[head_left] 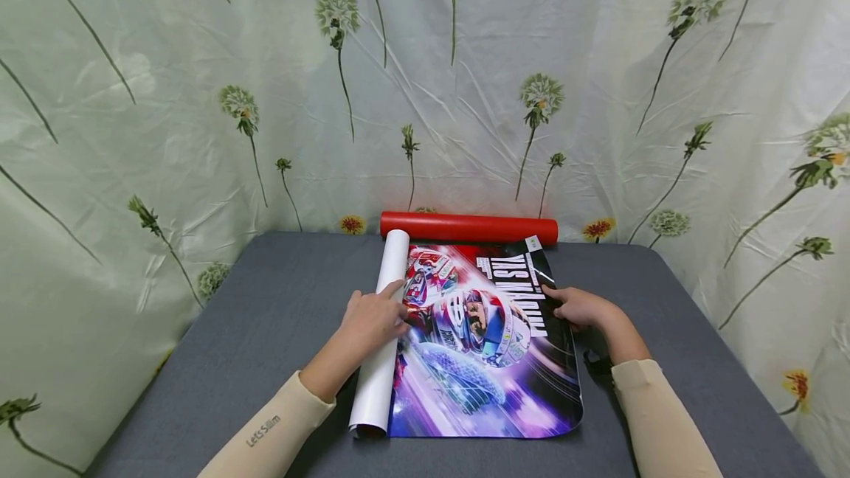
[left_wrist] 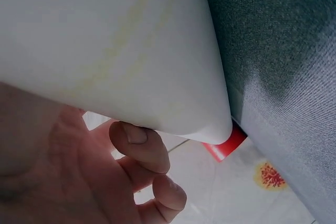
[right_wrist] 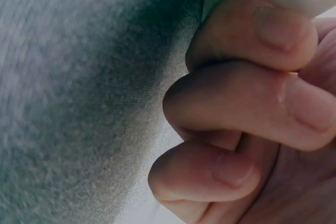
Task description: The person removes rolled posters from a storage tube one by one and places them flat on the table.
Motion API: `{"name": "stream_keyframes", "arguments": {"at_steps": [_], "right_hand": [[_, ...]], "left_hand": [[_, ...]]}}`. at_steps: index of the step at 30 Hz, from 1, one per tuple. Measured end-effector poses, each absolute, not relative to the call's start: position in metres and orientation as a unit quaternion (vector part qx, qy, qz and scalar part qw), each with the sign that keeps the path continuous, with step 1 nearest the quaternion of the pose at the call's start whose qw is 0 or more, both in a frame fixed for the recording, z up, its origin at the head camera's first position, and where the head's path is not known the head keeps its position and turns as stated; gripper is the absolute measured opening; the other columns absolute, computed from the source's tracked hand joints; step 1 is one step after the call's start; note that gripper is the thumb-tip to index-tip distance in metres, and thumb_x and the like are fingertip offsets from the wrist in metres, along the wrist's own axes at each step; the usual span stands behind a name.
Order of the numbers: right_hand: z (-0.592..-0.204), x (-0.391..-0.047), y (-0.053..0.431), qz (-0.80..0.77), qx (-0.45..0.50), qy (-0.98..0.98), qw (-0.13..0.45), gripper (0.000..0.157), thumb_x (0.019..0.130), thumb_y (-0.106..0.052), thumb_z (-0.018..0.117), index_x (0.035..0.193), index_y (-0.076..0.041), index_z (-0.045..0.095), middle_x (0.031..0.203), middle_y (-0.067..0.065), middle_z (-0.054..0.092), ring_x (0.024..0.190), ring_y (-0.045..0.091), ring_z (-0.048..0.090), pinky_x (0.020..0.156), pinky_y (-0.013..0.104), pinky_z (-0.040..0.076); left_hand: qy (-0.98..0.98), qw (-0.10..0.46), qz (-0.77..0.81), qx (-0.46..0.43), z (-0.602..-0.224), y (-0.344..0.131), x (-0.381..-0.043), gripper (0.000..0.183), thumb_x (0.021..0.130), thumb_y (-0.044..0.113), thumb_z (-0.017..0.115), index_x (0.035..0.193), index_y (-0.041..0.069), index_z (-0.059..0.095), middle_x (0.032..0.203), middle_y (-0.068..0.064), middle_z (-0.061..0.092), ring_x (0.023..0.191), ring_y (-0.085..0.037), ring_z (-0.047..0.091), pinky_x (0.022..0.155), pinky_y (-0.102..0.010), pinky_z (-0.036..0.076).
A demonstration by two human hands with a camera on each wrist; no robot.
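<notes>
A glossy poster with helmeted racing figures and large white lettering lies partly unrolled on the grey table. Its left side is still coiled into a white roll, which fills the upper part of the left wrist view. My left hand holds this roll near its middle, index finger pointing across it; bent fingers show against the roll's edge. At the opposite side, my right hand pinches the black edge, thumb on the printed face. Its other fingers are curled near the white back.
Behind the poster, a red tube lies crosswise along the far edge of the grey table. A pale curtain with dandelion prints hangs around the table. Something small and black lies by the right forearm.
</notes>
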State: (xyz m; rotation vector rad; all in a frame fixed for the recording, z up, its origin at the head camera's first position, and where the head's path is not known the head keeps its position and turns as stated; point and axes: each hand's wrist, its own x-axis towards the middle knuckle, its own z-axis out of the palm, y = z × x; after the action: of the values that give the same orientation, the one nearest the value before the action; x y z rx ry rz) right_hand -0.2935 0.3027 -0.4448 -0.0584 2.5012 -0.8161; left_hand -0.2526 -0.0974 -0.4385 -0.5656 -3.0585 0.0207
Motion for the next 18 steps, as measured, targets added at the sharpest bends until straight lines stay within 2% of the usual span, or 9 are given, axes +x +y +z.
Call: {"name": "stream_keyframes", "arguments": {"at_steps": [5,11,18], "right_hand": [[-0.4459,-0.2930,0.3042,-0.304,-0.019,0.920,0.248,0.067,0.104,-0.002,0.050,0.165,-0.003,0.024,0.136,0.038,0.045,0.054,0.016,0.041,0.058,0.029,0.041],[-0.4471,-0.2952,0.3058,-0.305,-0.017,0.918,0.252,0.067,0.104,-0.003,0.049,0.166,-0.004,0.023,0.135,0.038,0.045,0.055,0.016,0.041,0.058,0.028,0.041],[-0.4483,-0.2962,0.3088,-0.304,-0.013,0.919,0.251,0.067,0.104,-0.003,0.049,0.166,-0.005,0.023,0.135,0.038,0.045,0.055,0.016,0.041,0.058,0.028,0.041]], "left_hand": [[-0.983,0.014,0.007,-0.181,-0.4377,-0.0973,-0.2524,0.025,0.093,0.042,0.082,0.114,0.029,0.084,0.165,-0.002,0.050,0.081,-0.021,0.065,0.072,-0.036,0.034],[-0.982,0.016,0.018,-0.186,-0.4381,-0.0986,-0.2519,0.023,0.095,0.039,0.079,0.115,0.029,0.084,0.166,0.002,0.050,0.077,-0.021,0.064,0.071,-0.036,0.034],[-0.983,0.020,-0.006,-0.184,-0.4383,-0.0990,-0.2519,0.024,0.094,0.040,0.080,0.114,0.028,0.084,0.166,-0.001,0.050,0.079,-0.021,0.064,0.073,-0.037,0.035]]}}
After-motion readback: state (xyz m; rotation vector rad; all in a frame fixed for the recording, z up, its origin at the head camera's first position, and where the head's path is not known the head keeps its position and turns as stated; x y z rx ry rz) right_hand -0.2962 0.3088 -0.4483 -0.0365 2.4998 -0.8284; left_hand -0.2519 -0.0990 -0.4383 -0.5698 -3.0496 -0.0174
